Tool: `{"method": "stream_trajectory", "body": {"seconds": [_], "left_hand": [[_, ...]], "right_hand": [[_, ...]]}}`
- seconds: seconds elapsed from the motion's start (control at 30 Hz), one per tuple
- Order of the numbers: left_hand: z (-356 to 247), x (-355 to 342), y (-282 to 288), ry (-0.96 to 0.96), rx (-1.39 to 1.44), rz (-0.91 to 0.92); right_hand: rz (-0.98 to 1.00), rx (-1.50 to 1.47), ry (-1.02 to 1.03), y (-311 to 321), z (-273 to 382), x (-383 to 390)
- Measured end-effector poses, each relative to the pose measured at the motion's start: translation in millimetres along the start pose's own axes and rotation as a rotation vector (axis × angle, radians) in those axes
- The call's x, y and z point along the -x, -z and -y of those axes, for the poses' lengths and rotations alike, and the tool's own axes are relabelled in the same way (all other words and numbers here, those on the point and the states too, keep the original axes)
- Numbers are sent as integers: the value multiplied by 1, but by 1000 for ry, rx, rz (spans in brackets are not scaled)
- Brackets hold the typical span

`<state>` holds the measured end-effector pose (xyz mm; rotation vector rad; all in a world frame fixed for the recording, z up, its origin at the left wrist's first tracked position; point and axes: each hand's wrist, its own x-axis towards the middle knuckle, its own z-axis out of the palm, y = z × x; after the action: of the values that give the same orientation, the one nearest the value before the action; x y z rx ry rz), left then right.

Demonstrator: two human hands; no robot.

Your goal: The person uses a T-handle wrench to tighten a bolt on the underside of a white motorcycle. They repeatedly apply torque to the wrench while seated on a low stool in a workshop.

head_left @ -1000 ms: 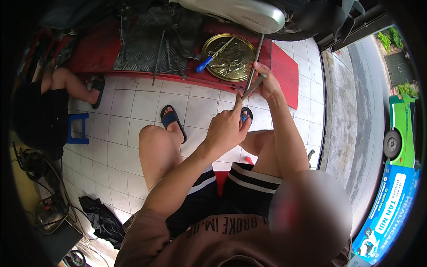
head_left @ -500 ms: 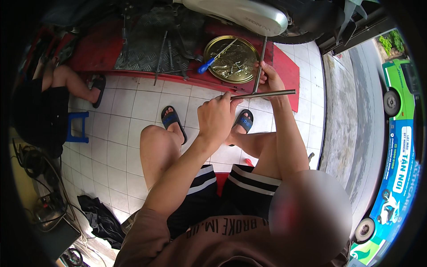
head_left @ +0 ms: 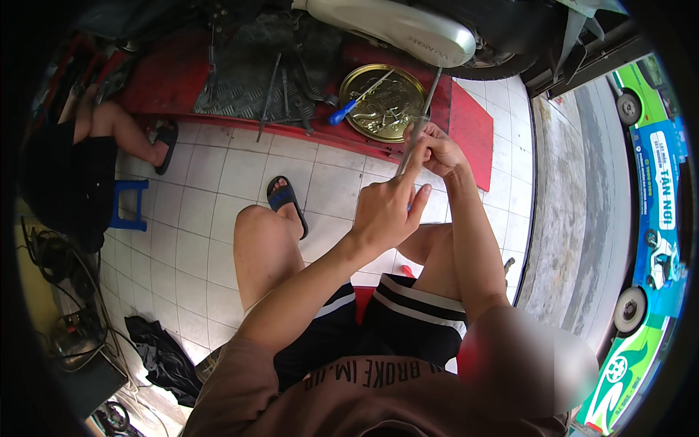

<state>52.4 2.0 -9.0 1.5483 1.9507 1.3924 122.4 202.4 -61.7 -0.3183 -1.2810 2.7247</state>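
Above the tiled floor (head_left: 218,197), just short of the round brass tray (head_left: 384,100), the right hand (head_left: 439,149) gripped a long metal rod (head_left: 421,116), now swung near upright from level half a second before, while the left hand (head_left: 389,211) pinched its lower end, steadying it.

Lit by even, soft daylight, brightest at the right over the pale concrete strip (head_left: 575,211) and the white floor tiles (head_left: 218,189). No hard shadows; only faint, diffuse shade under the bent legs. Mild glare on the silver scooter panel (head_left: 393,25) and the brass-coloured round tray (head_left: 382,102). Dim and murky at the left around the cables (head_left: 58,277). Strong fisheye bending of tile lines toward the rim, with a black vignette at all 4 corners. Centre sharp; blurred patch at lower right.
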Motion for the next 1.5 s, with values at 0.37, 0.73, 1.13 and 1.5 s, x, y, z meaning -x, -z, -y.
{"method": "stream_trajectory", "body": {"seconds": [0.37,0.73,1.13,1.5], "left_hand": [[-4,11,11,146,174,-16],[1,11,20,379,256,213],[22,22,4,309,136,247],[7,10,26,454,-143,36]], "right_hand": [[-74,-63,124,0,-2,-7],[-189,-15,113,-6,-5,-11],[-255,-15,153,-7,-4,-16],[-266,17,264,-1,-5,-16]]}}
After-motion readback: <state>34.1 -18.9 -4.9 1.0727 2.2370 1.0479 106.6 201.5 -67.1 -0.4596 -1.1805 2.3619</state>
